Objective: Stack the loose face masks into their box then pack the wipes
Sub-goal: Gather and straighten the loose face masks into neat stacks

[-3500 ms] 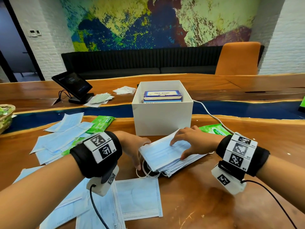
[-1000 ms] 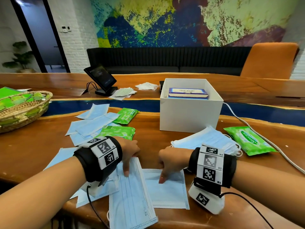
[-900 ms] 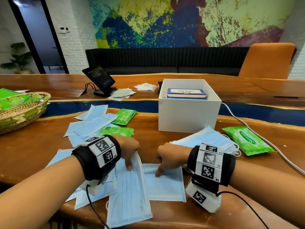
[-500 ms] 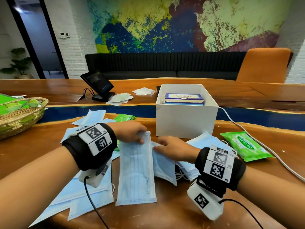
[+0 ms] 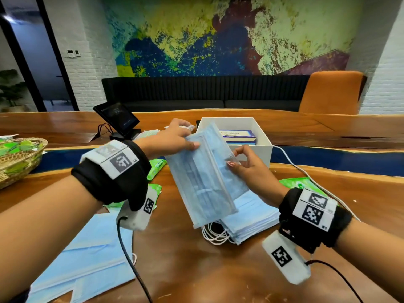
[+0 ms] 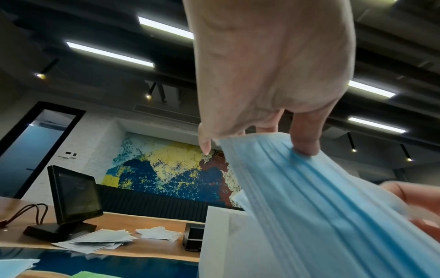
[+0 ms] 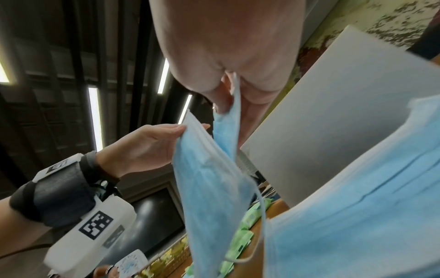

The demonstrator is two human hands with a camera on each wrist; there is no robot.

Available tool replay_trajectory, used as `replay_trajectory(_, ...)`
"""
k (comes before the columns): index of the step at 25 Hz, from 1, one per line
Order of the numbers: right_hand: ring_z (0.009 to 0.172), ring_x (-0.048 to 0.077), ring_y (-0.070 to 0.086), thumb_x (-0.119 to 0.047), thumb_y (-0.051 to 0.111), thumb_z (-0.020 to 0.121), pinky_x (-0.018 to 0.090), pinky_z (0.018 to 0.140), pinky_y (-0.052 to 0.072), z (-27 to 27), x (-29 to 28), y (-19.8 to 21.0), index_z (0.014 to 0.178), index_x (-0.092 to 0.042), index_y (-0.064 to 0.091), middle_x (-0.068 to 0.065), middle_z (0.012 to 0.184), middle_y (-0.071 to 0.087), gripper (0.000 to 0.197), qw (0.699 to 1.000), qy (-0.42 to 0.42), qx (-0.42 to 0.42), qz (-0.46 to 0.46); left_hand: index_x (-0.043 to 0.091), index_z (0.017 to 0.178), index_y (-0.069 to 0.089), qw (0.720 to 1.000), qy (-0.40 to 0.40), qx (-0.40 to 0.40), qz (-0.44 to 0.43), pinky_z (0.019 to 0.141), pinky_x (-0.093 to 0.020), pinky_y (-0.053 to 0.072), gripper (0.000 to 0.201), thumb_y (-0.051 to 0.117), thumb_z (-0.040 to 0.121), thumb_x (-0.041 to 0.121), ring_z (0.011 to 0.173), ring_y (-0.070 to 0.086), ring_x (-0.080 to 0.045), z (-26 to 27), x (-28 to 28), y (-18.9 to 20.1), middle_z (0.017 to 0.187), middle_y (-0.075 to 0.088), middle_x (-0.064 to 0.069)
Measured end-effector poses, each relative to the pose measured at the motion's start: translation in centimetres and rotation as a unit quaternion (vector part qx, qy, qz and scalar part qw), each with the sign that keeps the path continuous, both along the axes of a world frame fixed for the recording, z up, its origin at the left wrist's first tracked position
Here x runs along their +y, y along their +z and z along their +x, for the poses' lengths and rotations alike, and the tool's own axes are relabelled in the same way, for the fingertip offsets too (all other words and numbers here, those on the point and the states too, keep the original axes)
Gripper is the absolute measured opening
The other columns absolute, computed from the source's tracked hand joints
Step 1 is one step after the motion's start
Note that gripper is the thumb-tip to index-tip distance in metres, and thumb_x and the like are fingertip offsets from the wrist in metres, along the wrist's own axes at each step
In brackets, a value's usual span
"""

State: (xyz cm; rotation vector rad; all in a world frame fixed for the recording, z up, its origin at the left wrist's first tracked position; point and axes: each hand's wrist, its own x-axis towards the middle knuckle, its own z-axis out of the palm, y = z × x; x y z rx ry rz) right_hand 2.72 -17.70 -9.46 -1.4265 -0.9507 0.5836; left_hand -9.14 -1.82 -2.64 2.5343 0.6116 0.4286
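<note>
My left hand (image 5: 175,139) pinches the top edge of a light blue face mask (image 5: 201,182), which hangs in the air above the table. My right hand (image 5: 244,165) pinches a second blue mask (image 5: 229,171) right behind it. In the wrist views, the left hand (image 6: 259,139) grips its mask (image 6: 321,206), and the right hand (image 7: 228,97) holds its mask (image 7: 227,127) beside the left hand's mask (image 7: 209,188). A stack of masks (image 5: 251,217) lies on the table below. A white box (image 5: 236,136) behind holds a blue face mask box (image 5: 237,136). Green wipes packs (image 5: 295,182) (image 5: 156,169) lie on either side.
More loose masks (image 5: 87,259) lie at the near left of the wooden table (image 5: 196,270). A wicker basket (image 5: 19,162) with green packs stands far left. A small black screen (image 5: 117,117) with a cable stands behind, and a white cable (image 5: 290,162) runs to the right of the box.
Both hands have lifted their masks off the table and raised them in front of the white box. A second ago the masks lay flat under the fingers.
</note>
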Motion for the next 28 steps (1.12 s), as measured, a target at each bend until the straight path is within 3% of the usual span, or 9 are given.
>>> replay_trajectory(4,0.082,0.018,0.065,-0.006,0.05,0.094,0.037,0.078,0.054,0.4,-1.0,0.5,0.09,-0.018,0.046,0.004,0.095,0.07,0.013,0.999,0.037,-0.008,0.016,-0.006,0.111,0.063,0.989,-0.054,-0.015,-0.134,0.087,-0.008,0.038,0.031,0.057,0.091,0.016,0.115,0.041,-0.011,1.0,-0.9,1.6,0.113,0.049,0.011)
replay_trajectory(8,0.087,0.005,0.067,-0.001,0.049,0.093,0.027,0.079,0.057,0.0,-1.9,0.8,0.103,-0.021,0.053,-0.003,0.098,0.067,0.023,0.996,0.07,-0.047,0.03,-0.001,0.103,0.069,0.988,-0.077,-0.016,-0.135,0.114,-0.041,0.029,0.03,0.063,0.088,0.024,0.128,0.044,-0.021,2.1,-1.6,1.1,0.143,0.045,0.002)
replay_trajectory(10,0.088,-0.004,0.065,0.002,0.049,0.092,0.016,0.078,0.055,0.1,-2.2,0.9,0.106,-0.026,0.054,-0.007,0.101,0.066,0.032,0.995,0.074,-0.065,0.019,0.004,0.096,0.071,0.992,-0.055,-0.013,-0.113,0.117,-0.04,0.019,0.022,0.062,0.088,0.022,0.138,0.03,-0.02,2.3,-2.1,1.1,0.153,0.029,0.002)
replay_trajectory(12,0.089,-0.006,0.064,0.007,0.048,0.091,0.012,0.078,0.053,0.4,-2.6,1.0,0.108,-0.028,0.056,-0.01,0.102,0.065,0.04,0.995,0.07,-0.072,0.001,0.004,0.098,0.071,0.99,-0.072,-0.021,-0.121,0.115,-0.04,0.024,0.022,0.062,0.087,0.021,0.134,0.037,-0.02,2.7,-2.3,1.2,0.148,0.039,-0.001)
replay_trajectory(14,0.085,-0.007,0.065,0.01,0.048,0.09,0.009,0.075,0.052,0.8,-3.0,1.2,0.11,-0.024,0.059,-0.01,0.101,0.066,0.04,0.995,0.062,-0.075,-0.019,0.003,0.102,0.069,0.99,-0.068,-0.029,-0.124,0.102,-0.035,0.041,0.025,0.063,0.087,0.022,0.109,0.057,-0.02,2.7,-2.7,1.4,0.119,0.062,-0.005)
replay_trajectory(18,0.094,0.012,0.064,-0.013,0.051,0.095,0.02,0.081,0.051,1.5,-3.2,1.5,0.111,-0.011,0.065,0.002,0.106,0.068,0.021,0.99,0.028,-0.091,-0.106,0.016,0.072,0.059,0.991,0.004,-0.091,-0.101,0.06,-0.021,0.045,0.017,0.066,0.086,0.021,0.067,0.056,-0.01,3.0,-2.8,1.8,0.074,0.061,0.002)
replay_trajectory(23,0.087,0.021,0.064,-0.059,0.044,0.085,0.029,0.077,0.05,1.3,-3.4,2.1,0.093,-0.003,0.068,0.008,0.093,0.067,0.061,0.971,-0.004,-0.172,-0.166,0.017,0.072,0.061,0.986,0.035,-0.128,-0.1,0.062,-0.024,0.051,0.016,0.066,0.086,0.022,0.065,0.06,-0.011,3.6,-2.9,1.6,0.073,0.063,0.001)
replay_trajectory(25,0.083,0.01,0.054,-0.052,0.056,0.084,0.022,0.072,0.044,1.2,-3.4,2.0,0.092,-0.014,0.064,-0.005,0.088,0.056,0.039,0.959,-0.039,-0.227,-0.167,0.016,0.076,0.064,0.985,0.026,-0.139,-0.098,0.066,-0.028,0.054,0.012,0.068,0.084,0.022,0.066,0.061,-0.012,3.8,-3.2,1.4,0.075,0.064,0.0)
replay_trajectory(28,0.093,0.011,0.055,-0.031,0.068,0.083,0.02,0.077,0.047,1.8,-2.9,1.4,0.115,-0.012,0.062,-0.003,0.101,0.057,0.039,0.955,-0.058,-0.244,-0.156,0.015,0.076,0.065,0.97,0.023,-0.221,-0.1,0.073,-0.035,0.054,0.011,0.067,0.085,0.02,0.073,0.062,-0.019,4.1,-3.4,1.3,0.074,0.063,-0.003)
